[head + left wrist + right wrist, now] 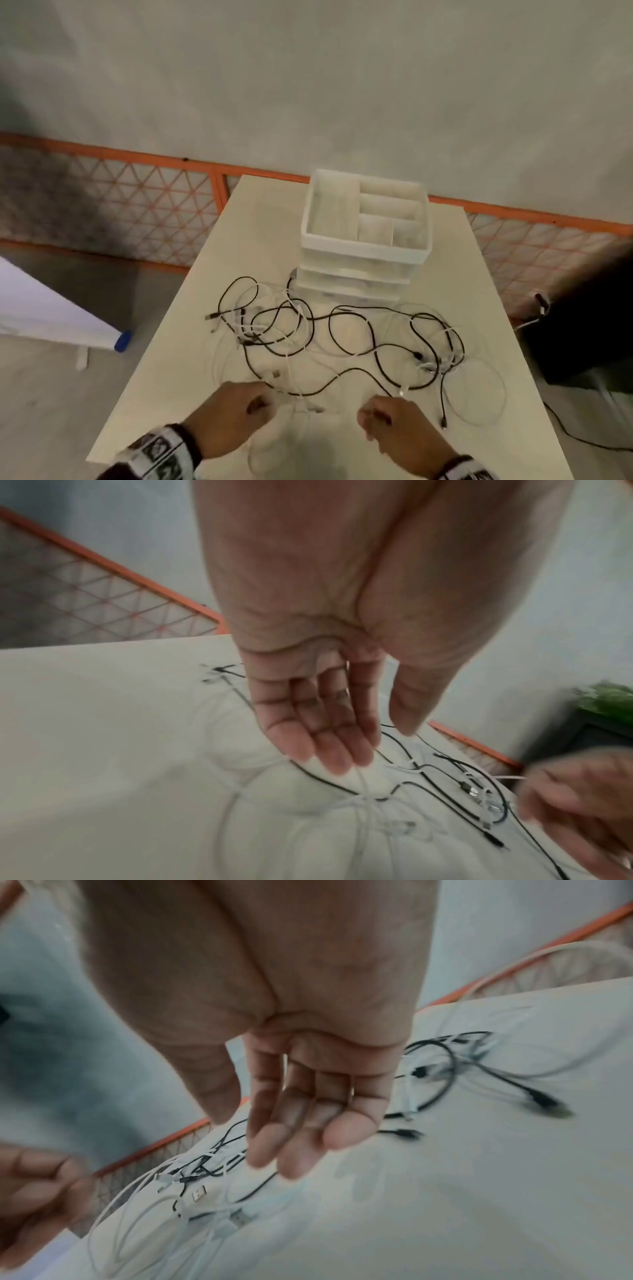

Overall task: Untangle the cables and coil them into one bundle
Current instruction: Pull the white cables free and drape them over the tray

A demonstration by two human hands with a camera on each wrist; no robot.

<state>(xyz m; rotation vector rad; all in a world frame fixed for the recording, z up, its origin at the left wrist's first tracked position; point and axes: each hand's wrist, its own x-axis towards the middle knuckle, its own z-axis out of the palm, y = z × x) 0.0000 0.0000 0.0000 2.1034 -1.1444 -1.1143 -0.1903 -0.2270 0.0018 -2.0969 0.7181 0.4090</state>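
A tangle of black and white cables sprawls across the middle of the white table. One black cable snakes toward the front edge, and a thin white loop lies at the right. My left hand hovers at the tangle's near left edge. In the left wrist view, the left hand has relaxed fingers with the tips just above a white strand. My right hand hovers at the near right. The right hand has loose fingers and holds nothing I can see. Both wrist views are blurred.
A white compartment organizer on stacked drawers stands at the table's back middle. An orange mesh fence runs behind the table. A dark bulky object sits right of the table, and a white panel with a blue end lies at the left.
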